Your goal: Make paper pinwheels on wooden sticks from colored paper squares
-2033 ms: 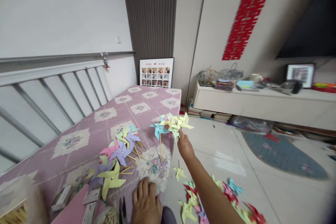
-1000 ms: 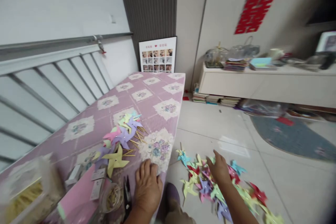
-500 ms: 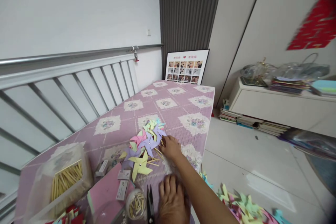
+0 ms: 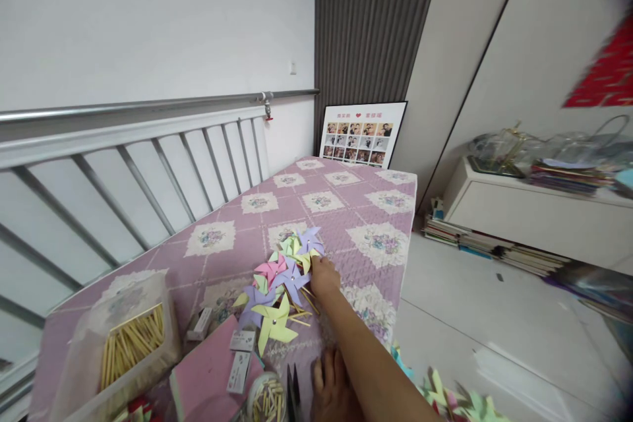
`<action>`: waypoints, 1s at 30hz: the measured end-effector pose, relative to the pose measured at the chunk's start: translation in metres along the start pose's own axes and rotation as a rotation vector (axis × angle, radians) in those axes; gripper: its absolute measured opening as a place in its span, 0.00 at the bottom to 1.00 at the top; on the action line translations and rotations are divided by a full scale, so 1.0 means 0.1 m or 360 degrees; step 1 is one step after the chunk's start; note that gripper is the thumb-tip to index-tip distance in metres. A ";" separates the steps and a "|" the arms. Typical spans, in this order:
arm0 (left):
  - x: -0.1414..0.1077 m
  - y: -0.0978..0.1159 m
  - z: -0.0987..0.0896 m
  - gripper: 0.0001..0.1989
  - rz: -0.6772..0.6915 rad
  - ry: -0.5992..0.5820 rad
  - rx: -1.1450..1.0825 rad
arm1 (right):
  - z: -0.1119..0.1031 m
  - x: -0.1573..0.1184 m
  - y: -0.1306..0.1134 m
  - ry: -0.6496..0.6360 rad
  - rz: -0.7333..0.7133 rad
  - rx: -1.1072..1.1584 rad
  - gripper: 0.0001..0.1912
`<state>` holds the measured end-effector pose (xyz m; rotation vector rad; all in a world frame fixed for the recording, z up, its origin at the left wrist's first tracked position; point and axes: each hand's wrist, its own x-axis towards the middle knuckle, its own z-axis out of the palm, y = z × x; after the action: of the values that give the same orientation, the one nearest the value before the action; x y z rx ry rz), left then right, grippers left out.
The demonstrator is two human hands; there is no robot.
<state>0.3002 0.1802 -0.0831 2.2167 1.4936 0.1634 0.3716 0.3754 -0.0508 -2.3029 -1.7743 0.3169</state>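
Several paper pinwheels on wooden sticks lie in a pile on the quilted purple floral cover [image 4: 356, 217]. My right hand [image 4: 325, 277] reaches to the pile's right side, its fingers curled at a stick by a purple pinwheel [image 4: 309, 241]; the fingertips are partly hidden. A yellow pinwheel [image 4: 275, 322] lies at the near end, with another purple pinwheel [image 4: 293, 278] and a pink pinwheel [image 4: 271, 269] behind it. My left hand [image 4: 332, 386] rests palm down at the near edge, fingers stretched, partly under my right forearm. Beside it lie black scissors [image 4: 293, 395].
On the left stands a clear plastic box [image 4: 171, 316] with wooden sticks [image 4: 131, 346]. Pink paper [image 4: 205, 369], small white boxes [image 4: 239, 371] and a round tub [image 4: 267, 399] of short wooden pieces lie near. More pinwheels [image 4: 459, 395] are at lower right, below the cover's edge.
The view has shifted, so the scene sits lower and further right. The purple pinwheel at my right hand has moved slightly away, and a yellow one shows below it. My left hand stays flat.
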 end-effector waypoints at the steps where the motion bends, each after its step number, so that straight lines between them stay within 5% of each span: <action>1: 0.01 0.01 0.00 0.28 -0.0001 -0.0004 0.0014 | 0.00 0.02 0.00 -0.0008 -0.0002 -0.0005 0.15; 10: 0.00 0.06 0.03 0.27 -0.0103 -0.0002 -0.0005 | 0.00 0.10 0.06 0.0013 0.0050 0.0050 0.18; 17: -0.01 0.00 0.09 0.22 0.0018 0.0087 -0.0028 | -0.19 0.13 0.41 0.0080 0.0174 0.0182 0.20; 24: -0.06 0.08 -0.02 0.20 -0.0026 0.0090 -0.0023 | -0.52 -0.04 1.15 0.0286 0.0316 0.0226 0.21; 30: -0.14 0.08 0.03 0.19 0.0095 0.0314 0.0138 | -0.72 -0.62 2.16 0.0502 0.0569 0.0216 0.21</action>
<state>0.3028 0.1641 -0.0803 2.3737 1.5634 0.3524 0.5769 0.2589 -0.0442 -2.4043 -1.1598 0.1149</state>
